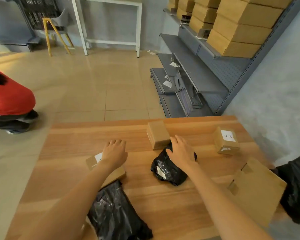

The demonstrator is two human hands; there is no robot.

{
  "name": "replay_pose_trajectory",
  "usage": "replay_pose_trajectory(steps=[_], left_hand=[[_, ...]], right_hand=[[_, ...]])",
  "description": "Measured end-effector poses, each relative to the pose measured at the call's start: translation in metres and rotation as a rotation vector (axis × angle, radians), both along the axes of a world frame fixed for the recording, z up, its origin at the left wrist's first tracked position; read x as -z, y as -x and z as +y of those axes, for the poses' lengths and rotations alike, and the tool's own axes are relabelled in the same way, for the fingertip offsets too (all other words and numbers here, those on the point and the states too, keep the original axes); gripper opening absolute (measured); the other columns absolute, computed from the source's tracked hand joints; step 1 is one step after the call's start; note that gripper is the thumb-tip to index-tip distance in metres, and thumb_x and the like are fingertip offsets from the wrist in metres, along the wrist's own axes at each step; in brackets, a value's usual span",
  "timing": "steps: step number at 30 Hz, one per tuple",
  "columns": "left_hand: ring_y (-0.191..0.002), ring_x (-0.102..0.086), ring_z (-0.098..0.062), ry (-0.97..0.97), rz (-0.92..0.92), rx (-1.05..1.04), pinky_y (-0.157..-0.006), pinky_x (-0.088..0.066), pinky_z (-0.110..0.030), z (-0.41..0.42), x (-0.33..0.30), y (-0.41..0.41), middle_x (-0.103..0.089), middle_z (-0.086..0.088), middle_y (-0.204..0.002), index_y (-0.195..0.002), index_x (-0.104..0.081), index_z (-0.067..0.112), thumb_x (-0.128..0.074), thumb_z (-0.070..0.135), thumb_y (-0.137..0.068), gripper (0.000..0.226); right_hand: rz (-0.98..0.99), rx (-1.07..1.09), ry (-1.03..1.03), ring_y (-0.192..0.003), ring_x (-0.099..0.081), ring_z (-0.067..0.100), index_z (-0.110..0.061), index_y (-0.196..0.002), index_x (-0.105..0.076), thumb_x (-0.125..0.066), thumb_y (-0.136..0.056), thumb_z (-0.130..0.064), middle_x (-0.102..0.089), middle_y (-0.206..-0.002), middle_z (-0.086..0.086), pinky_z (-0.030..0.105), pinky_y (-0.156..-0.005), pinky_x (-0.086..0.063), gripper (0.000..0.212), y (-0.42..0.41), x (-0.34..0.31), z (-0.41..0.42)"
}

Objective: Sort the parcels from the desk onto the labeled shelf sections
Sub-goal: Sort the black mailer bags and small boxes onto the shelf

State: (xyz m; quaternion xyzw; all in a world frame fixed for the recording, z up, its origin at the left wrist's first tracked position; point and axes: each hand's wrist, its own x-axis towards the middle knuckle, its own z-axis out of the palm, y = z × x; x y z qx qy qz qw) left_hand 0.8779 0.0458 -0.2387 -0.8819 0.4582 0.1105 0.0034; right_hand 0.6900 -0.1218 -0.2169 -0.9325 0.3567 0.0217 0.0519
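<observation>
- Parcels lie scattered on the wooden surface [163, 201], none carried yet; the step in hand looks like choosing one to pick up.
- The right hand [181, 149] lies flat, fingers spread, on a small black bag parcel [166, 172], its fingertips near a plain brown box [157, 135] just behind the bag. No grip is closed on anything.
- The left hand [114, 152] reaches forward palm down, fingers relaxed and straight, over a flat labelled box [93, 161]; whether it touches the surface I cannot tell.
- Further parcels: a box with a handwritten label [226, 140] at the right, a large black bag [114, 213] close in, a big flat carton [258, 189] at the right edge.
- The next move calls for closing fingers round one parcel, reading its label, and carrying it to the grey shelf [194, 66] beyond.
</observation>
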Motion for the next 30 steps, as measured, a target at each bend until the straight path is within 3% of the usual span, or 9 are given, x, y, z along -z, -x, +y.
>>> replay_pose_trajectory(steps=[5, 12, 16, 20, 25, 28, 30], left_hand=[[-0.132, -0.037, -0.026, -0.010, 0.033, 0.014, -0.106, -0.030, -0.036, -0.024, 0.026, -0.042, -0.045, -0.005, -0.140, -0.137, -0.040, 0.014, -0.045, 0.032, -0.096, 0.046], [-0.134, -0.034, -0.025, -0.023, 0.084, 0.038, -0.107, -0.029, -0.035, -0.040, 0.049, -0.066, -0.044, -0.004, -0.141, -0.138, -0.039, 0.014, -0.045, 0.030, -0.096, 0.046], [-0.135, -0.033, -0.024, -0.019, 0.102, 0.059, -0.108, -0.027, -0.035, -0.041, 0.054, -0.069, -0.043, -0.003, -0.143, -0.140, -0.038, 0.015, -0.044, 0.030, -0.096, 0.046], [-0.136, -0.032, -0.022, -0.022, 0.106, 0.065, -0.108, -0.026, -0.033, -0.039, 0.052, -0.070, -0.043, -0.002, -0.144, -0.141, -0.037, 0.016, -0.043, 0.029, -0.096, 0.047], [-0.137, -0.032, -0.022, -0.001, 0.120, 0.055, -0.108, -0.028, -0.034, -0.044, 0.041, -0.074, -0.043, -0.001, -0.144, -0.143, -0.036, 0.017, -0.044, 0.031, -0.097, 0.049], [-0.137, -0.031, -0.021, 0.029, 0.121, 0.044, -0.107, -0.030, -0.033, -0.049, 0.033, -0.076, -0.043, 0.000, -0.144, -0.142, -0.035, 0.018, -0.044, 0.033, -0.097, 0.049], [-0.136, -0.031, -0.020, 0.054, 0.126, 0.032, -0.107, -0.030, -0.033, -0.052, 0.028, -0.076, -0.044, 0.000, -0.143, -0.142, -0.036, 0.018, -0.045, 0.034, -0.097, 0.049]], right_hand=[[-0.005, 0.074, -0.129, -0.136, -0.034, 0.027, -0.011, -0.143, -0.037, -0.050, -0.096, -0.040, -0.036, -0.149, 0.010, 0.039, -0.107, -0.036, 0.057, -0.056, 0.036, -0.033], [0.084, 0.172, -0.242, -0.143, -0.018, 0.033, -0.019, -0.151, -0.023, -0.052, -0.088, -0.061, -0.013, -0.159, 0.010, 0.053, -0.110, -0.031, 0.081, -0.101, 0.082, -0.052], [0.089, 0.223, -0.203, -0.143, -0.012, 0.034, -0.022, -0.150, -0.022, -0.060, -0.088, -0.050, -0.013, -0.159, 0.009, 0.058, -0.106, -0.035, 0.078, -0.113, 0.098, -0.050], [0.045, 0.221, -0.188, -0.140, -0.018, 0.033, -0.022, -0.148, -0.029, -0.059, -0.089, -0.045, -0.020, -0.156, 0.009, 0.053, -0.105, -0.037, 0.070, -0.109, 0.102, -0.055], [-0.148, 0.211, -0.206, -0.131, -0.033, 0.027, -0.021, -0.141, -0.044, -0.057, -0.090, -0.043, -0.042, -0.146, 0.002, 0.042, -0.101, -0.040, 0.057, -0.101, 0.089, -0.061], [-0.346, 0.270, -0.289, -0.115, -0.050, 0.023, -0.019, -0.128, -0.059, -0.057, -0.089, -0.040, -0.060, -0.125, -0.001, 0.039, -0.090, -0.047, 0.045, -0.098, 0.067, -0.060], [-0.472, 0.338, -0.410, -0.092, -0.060, 0.019, -0.018, -0.105, -0.069, -0.056, -0.089, -0.039, -0.068, -0.097, -0.001, 0.036, -0.074, -0.051, 0.029, -0.095, 0.055, -0.061]])
